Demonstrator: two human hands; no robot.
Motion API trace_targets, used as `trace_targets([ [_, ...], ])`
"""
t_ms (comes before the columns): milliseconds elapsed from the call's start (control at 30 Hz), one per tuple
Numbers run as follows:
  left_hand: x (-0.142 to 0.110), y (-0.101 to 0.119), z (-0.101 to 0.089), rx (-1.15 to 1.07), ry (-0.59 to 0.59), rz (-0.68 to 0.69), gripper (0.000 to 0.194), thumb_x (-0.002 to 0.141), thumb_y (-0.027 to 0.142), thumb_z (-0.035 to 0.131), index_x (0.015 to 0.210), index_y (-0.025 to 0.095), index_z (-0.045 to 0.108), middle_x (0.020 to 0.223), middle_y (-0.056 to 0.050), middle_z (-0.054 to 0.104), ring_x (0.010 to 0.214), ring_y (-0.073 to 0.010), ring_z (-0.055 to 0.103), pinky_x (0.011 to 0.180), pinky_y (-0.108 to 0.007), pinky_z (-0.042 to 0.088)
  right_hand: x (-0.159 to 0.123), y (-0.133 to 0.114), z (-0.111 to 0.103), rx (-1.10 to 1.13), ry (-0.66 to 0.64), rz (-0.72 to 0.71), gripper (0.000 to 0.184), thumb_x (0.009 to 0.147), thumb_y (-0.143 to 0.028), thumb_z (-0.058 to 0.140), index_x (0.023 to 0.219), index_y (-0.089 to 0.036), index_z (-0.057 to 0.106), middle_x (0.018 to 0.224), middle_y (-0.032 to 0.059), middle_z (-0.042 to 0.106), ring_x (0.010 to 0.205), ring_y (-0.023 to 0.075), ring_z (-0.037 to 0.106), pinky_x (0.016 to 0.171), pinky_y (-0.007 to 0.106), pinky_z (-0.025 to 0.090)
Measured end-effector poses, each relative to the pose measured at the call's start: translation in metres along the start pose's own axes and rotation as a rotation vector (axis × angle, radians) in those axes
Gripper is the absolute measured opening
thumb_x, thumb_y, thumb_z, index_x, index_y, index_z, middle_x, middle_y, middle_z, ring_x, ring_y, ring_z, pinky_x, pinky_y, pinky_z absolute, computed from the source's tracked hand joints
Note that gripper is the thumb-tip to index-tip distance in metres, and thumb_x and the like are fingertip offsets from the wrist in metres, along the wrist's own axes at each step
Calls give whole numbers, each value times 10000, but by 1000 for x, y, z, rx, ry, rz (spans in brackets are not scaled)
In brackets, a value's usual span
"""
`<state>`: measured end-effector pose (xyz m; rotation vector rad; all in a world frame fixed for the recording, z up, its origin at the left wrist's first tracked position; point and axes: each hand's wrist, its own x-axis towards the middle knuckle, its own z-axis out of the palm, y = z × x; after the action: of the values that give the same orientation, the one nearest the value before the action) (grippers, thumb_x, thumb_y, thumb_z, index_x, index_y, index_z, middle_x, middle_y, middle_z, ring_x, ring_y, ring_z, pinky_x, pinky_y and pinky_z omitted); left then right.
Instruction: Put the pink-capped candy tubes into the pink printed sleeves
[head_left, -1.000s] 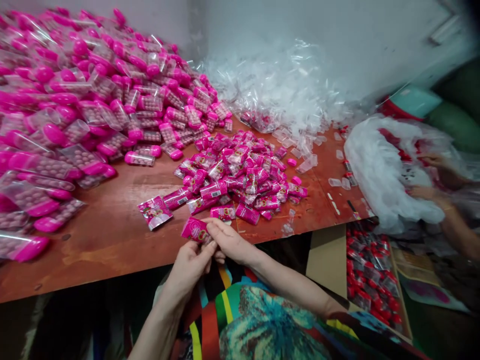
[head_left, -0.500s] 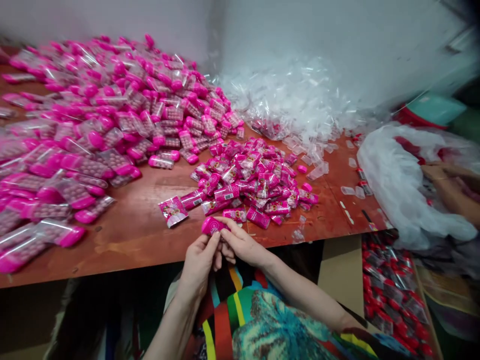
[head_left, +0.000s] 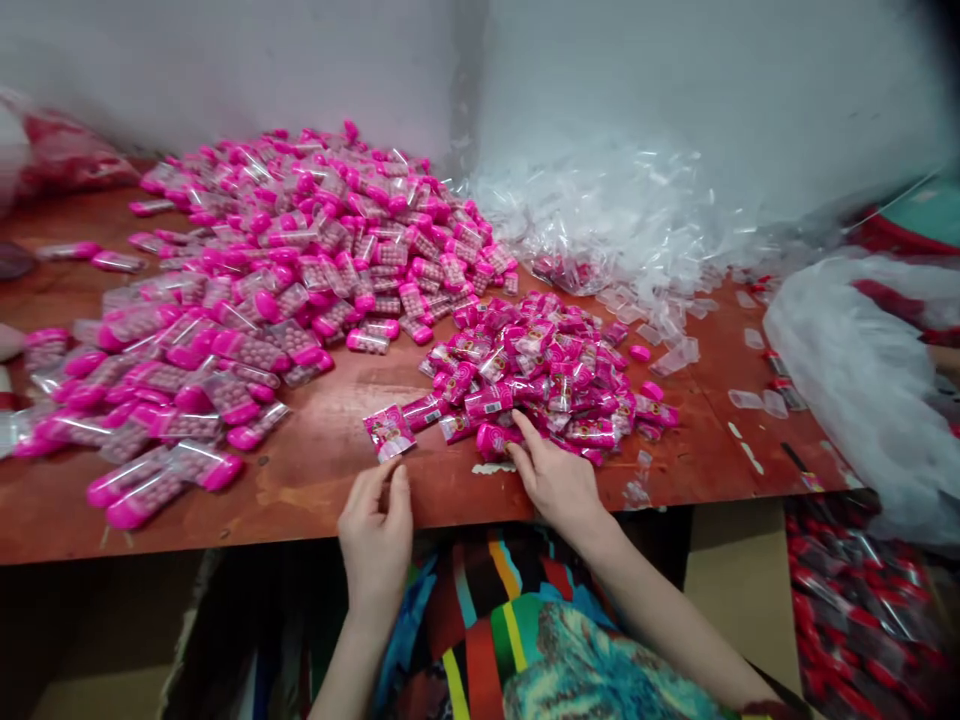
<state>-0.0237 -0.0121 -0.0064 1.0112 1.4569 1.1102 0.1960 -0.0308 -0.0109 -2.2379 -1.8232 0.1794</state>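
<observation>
My left hand (head_left: 377, 525) is at the table's front edge, fingers half curled, with a gap between thumb and index finger. Its fingertips reach the lower edge of a flat pink printed sachet (head_left: 389, 432), which lies on the tabletop. With thumb and index finger, my right hand (head_left: 562, 488) grips the right end of a shiny pink wrapped packet (head_left: 492, 441) at the front of a heap of similar pink packets (head_left: 551, 365). Its other fingers are partly hidden beneath the hand.
Clear tubes of pink beads with pink caps (head_left: 322, 230) form a big pile at left. Clear plastic pieces (head_left: 637, 210) are heaped at the back right. A white plastic bag (head_left: 840, 350) stands at right, above a box of red-capped containers (head_left: 855, 610). The brown table (head_left: 315, 480) ends before my lap.
My hands, together on a pink packet before, have separated. The right hand moved with a pink packet to the heap's front; the left moved toward the flat sachet. The view shifted left.
</observation>
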Motion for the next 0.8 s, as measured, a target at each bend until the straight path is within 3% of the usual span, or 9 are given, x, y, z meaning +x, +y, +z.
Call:
trace_targets([
  [67, 10, 2, -2, 366, 109, 267, 339, 868, 355, 633, 1178, 235, 700, 1257, -107, 647, 1042, -254, 622, 790, -280, 485, -1, -10, 0, 4, 61, -78, 513, 998, -392, 454, 1462, -174, 463, 867, 126, 734, 648, 216, 675, 580, 278, 470],
  [100, 14, 1, 0, 576, 139, 354, 384, 895, 352, 586, 1248, 224, 671, 1328, -125, 618, 1030, -273, 636, 777, -307, 493, -1, -17, 2, 48, 81, -138, 506, 1003, -373, 440, 1459, -153, 460, 930, 135, 737, 702, 216, 690, 611, 277, 491],
  [200, 26, -7, 8, 1068, 72, 378, 476, 951, 294, 438, 1404, 198, 553, 1443, -152, 542, 726, -247, 684, 575, -349, 482, -1, -41, 8, 189, 44, -334, 439, 1010, -310, 415, 1407, -146, 504, 1034, 125, 728, 841, 209, 704, 731, 279, 532],
  [300, 32, -21, 11, 1296, 67, 427, 479, 957, 210, 371, 1394, 176, 563, 1434, -139, 549, 574, -221, 659, 481, -364, 443, 3, -60, 15, 282, -59, -436, 376, 1010, -287, 411, 1327, -163, 570, 1029, 103, 725, 889, 206, 699, 788, 289, 542],
  [467, 36, -42, 2, 1045, 200, 699, 334, 936, 174, 495, 1192, 185, 708, 1261, -109, 686, 779, -243, 730, 614, -336, 508, 21, -78, 29, 612, -99, -418, 307, 990, -218, 424, 1244, -169, 591, 1185, 101, 680, 1075, 204, 650, 941, 324, 506],
  [600, 28, -48, -1, 758, 236, 866, 344, 872, 139, 621, 1193, 233, 702, 1267, -124, 684, 926, -258, 727, 741, -328, 520, 35, -92, 42, 956, -211, -213, 332, 958, -288, 514, 1272, -178, 530, 967, 51, 663, 801, 151, 640, 741, 282, 528],
  [700, 16, -38, 1, 567, 227, 805, 322, 813, 167, 702, 1123, 249, 729, 1312, -138, 650, 994, -279, 700, 776, -345, 516, 44, -97, 47, 1221, -250, -127, 334, 932, -216, 513, 1266, -211, 506, 826, -16, 562, 660, 99, 543, 608, 213, 464],
  [800, 9, -14, 2, 237, 272, 504, 332, 770, 273, 758, 1093, 207, 715, 1179, -132, 678, 905, -239, 677, 716, -313, 506, 52, -94, 39, 1290, -238, -175, 365, 900, -129, 502, 1252, -225, 516, 809, -30, 526, 663, 93, 513, 608, 202, 434],
])
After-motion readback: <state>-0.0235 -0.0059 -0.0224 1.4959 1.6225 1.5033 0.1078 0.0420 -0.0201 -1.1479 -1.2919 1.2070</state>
